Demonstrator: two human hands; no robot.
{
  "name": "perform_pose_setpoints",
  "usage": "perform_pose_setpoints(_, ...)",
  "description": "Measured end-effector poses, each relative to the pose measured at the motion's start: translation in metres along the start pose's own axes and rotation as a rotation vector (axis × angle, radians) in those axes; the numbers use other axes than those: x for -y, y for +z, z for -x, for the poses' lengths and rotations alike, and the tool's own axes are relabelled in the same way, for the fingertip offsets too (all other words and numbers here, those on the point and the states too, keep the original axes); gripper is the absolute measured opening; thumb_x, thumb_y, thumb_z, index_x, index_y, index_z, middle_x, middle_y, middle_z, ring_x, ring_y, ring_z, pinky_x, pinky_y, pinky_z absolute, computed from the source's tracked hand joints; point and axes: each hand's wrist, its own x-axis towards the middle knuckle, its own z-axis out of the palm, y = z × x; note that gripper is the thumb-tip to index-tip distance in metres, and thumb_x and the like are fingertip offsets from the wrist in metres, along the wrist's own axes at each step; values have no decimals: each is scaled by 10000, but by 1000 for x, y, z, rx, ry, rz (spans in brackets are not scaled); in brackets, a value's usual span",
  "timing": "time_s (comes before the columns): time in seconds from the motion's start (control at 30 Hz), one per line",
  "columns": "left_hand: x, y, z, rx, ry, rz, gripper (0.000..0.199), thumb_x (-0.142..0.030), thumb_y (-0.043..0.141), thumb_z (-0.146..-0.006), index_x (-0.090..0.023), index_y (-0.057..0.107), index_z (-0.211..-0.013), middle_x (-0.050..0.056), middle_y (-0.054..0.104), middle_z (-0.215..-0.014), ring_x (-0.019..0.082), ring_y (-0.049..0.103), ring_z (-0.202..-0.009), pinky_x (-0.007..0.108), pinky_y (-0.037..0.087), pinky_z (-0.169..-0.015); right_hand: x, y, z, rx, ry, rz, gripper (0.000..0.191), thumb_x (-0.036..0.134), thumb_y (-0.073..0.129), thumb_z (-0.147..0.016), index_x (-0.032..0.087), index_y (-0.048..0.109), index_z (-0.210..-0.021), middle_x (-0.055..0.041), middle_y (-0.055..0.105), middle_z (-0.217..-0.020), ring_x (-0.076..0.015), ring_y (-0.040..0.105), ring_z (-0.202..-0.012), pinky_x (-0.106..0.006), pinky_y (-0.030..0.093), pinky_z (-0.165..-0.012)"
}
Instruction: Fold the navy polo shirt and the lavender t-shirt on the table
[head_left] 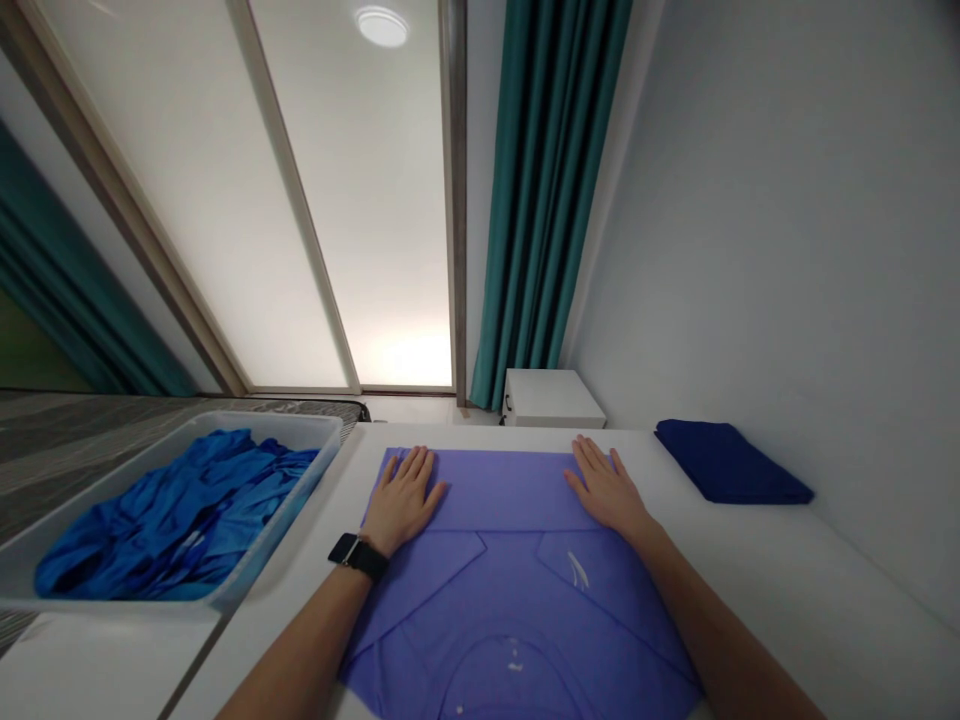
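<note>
A purple T-shirt (510, 580) lies flat on the white table (300, 620), its neckline toward me and its far hem turned over into a straight band. The sleeves are folded inward across it, and a small white mark shows on the right one. Flat on the far left corner of the band rests my left hand (403, 500), fingers stretched out, a black watch on its wrist. My right hand (606, 487) presses on the far right corner, fingers also extended. Neither hand grasps the cloth.
At the left stands a white plastic bin (247, 570) with crumpled blue clothes (180, 510) in it. A folded dark blue garment (727, 462) lies at the right by the wall. Beyond the table are a small white cabinet (551, 397) and a teal curtain (551, 200).
</note>
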Motion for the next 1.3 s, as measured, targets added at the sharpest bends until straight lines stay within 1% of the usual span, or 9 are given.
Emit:
perform_pose_setpoints(0.07,1,4,0,28,-9,10,594,-480,299,-987,-139,416,-1459,106,372,-1537,236,306,-1441,470,206,-1188,2,0,1,44,-14,-17,661,494,183,-977,140,268,-1528,-104,247,-1592,-224,173,-1476,-497,72,-1196)
perform_pose_setpoints(0.17,4,10,-1,44,-32,17,598,-480,300,-987,-137,408,-1465,100,368,-1539,241,304,-1442,481,226,-1179,3,2,2,135,13,-39,681,516,169,-974,134,263,-1530,-106,253,-1590,-223,170,-1477,-494,106,-1192)
perform_pose_setpoints(0.23,5,12,-1,46,-35,15,600,-486,303,-986,-141,405,-1467,95,359,-1544,240,299,-1445,476,234,-1177,3,4,2,163,29,-45,692,524,167,-972,126,262,-1529,-104,241,-1594,-219,159,-1479,-486,115,-1192)
perform_pose_setpoints(0.47,6,11,0,55,-37,17,586,-480,325,-984,-171,394,-1478,85,341,-1552,239,289,-1448,464,245,-1176,1,4,0,172,33,-60,705,531,166,-965,118,264,-1528,-97,219,-1600,-215,143,-1482,-478,115,-1195)
perform_pose_setpoints(0.67,19,10,0,102,-82,21,582,-505,309,-991,-212,369,-1490,47,319,-1564,229,262,-1459,479,229,-1180,-19,4,2,222,111,-71,706,513,164,-964,110,218,-1541,-97,203,-1603,-219,163,-1478,-468,128,-1196)
perform_pose_setpoints(0.77,21,11,0,117,-109,9,598,-511,294,-993,-193,351,-1496,52,295,-1572,229,247,-1464,492,216,-1181,-24,6,4,231,142,-70,691,510,155,-968,136,208,-1546,-84,209,-1603,-220,161,-1478,-469,123,-1196)
perform_pose_setpoints(1.0,20,13,-1,120,-129,14,630,-524,276,-989,-162,337,-1501,83,280,-1575,237,242,-1466,505,176,-1188,-21,5,2,226,170,-82,670,497,157,-970,159,218,-1545,-66,223,-1601,-209,160,-1478,-475,114,-1197)
perform_pose_setpoints(1.2,44,12,0,192,-276,78,629,-506,235,-999,-149,290,-1514,96,268,-1582,223,224,-1472,506,194,-1179,-41,6,5,245,253,-80,646,430,149,-970,131,239,-1536,-60,228,-1598,-204,176,-1475,-495,118,-1196)
perform_pose_setpoints(1.3,54,9,2,169,-330,70,599,-464,250,-1002,-142,307,-1503,110,290,-1574,228,242,-1466,512,213,-1170,-51,7,6,201,278,-76,639,412,145,-971,116,275,-1522,-84,268,-1584,-218,206,-1468,-510,156,-1187)
